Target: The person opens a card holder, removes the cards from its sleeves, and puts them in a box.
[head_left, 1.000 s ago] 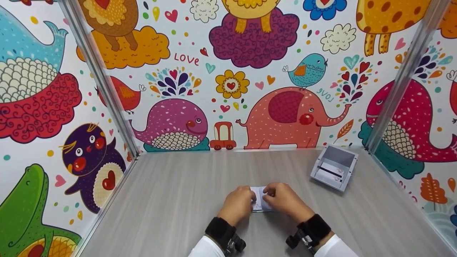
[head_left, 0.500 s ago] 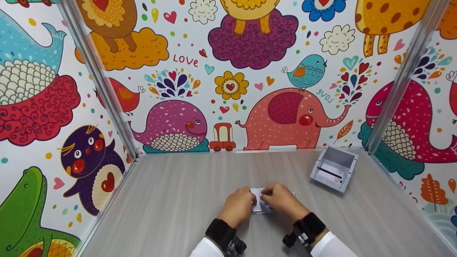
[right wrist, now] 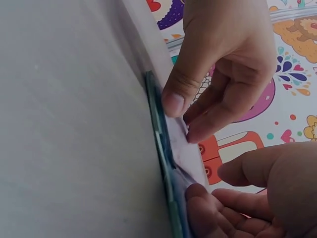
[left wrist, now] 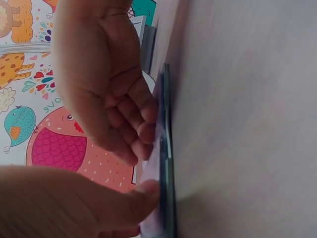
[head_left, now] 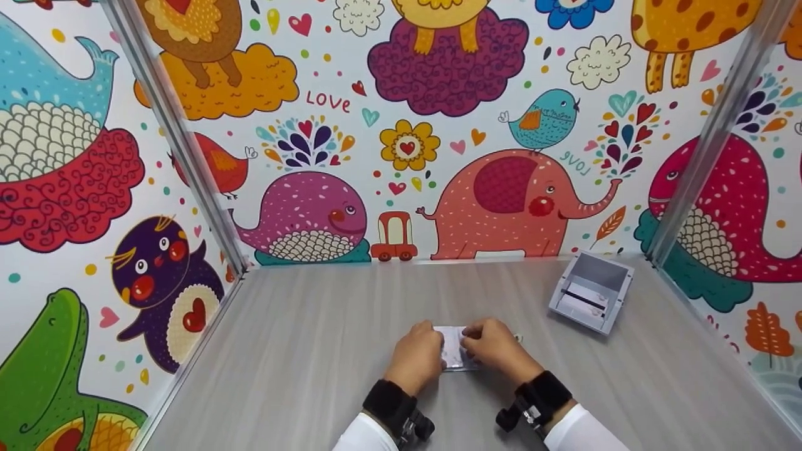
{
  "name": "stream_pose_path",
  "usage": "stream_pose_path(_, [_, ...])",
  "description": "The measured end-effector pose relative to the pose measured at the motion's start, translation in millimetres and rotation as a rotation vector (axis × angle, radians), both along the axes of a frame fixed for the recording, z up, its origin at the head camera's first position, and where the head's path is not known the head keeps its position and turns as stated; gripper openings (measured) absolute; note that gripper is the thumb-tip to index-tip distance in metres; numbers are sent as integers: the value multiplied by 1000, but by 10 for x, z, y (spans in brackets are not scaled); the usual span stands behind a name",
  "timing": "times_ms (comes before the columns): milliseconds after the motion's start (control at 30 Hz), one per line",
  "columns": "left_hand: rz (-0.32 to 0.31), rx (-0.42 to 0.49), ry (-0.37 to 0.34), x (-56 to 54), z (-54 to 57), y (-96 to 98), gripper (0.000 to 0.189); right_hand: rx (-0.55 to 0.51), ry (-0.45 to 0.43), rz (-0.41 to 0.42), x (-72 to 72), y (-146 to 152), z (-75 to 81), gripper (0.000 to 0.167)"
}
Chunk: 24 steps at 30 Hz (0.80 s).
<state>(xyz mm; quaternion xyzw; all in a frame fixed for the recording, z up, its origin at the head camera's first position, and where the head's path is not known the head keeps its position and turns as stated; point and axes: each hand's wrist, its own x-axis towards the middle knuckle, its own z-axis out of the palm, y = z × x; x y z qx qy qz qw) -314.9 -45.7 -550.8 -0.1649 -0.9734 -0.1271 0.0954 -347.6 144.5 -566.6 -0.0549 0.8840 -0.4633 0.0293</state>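
A small booklet [head_left: 452, 348] with pale pages and a dark teal cover lies open on the table between my hands. Its teal edge [right wrist: 157, 131] shows nearly side-on in the right wrist view. My left hand [head_left: 415, 352] holds its left side, the thumb pressed on the page and the other fingers curled. My right hand [head_left: 498, 346] grips at the right half, fingers bent close to the fold. In the left wrist view, the right hand [left wrist: 106, 89] shows its curled fingers beside the pages. The right hand hides most of the booklet's right half.
An open grey box [head_left: 592, 291] with a dark strap across pale papers stands at the back right of the table [head_left: 313, 351]. Something small and pale [head_left: 519, 338] peeks out behind the right hand. Cartoon-printed walls [head_left: 401, 134] with metal corner posts enclose the table.
My right hand has shifted slightly on the right half of the booklet. The left hand stays on the left side. The small pale thing has become more visible behind the right hand.
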Motion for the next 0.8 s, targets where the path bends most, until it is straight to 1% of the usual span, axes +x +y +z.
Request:
stream_pose_path(167, [-20,-16,56,1,14,-11,20,36,65,4,4,9,-33,16])
stream_pose_path(267, [-30,-19,71,5,24,-18,18,38,77,3,4,14,-44,17])
stream_pose_path(433, [-32,-27,60,6,-8,-8,17,37,78,5,20,22,-60,18])
stream_pose_path(600, [-29,-38,57,6,-50,9,18,56,105,32,41,14,-75,19])
stream_pose_path(733, [-32,-44,52,1,-47,18,19,76,133,33,32,5,-76,20])
stream_pose_path(800, [-34,-46,51,-12,-35,21,20,59,121,28,22,7,-62,22])
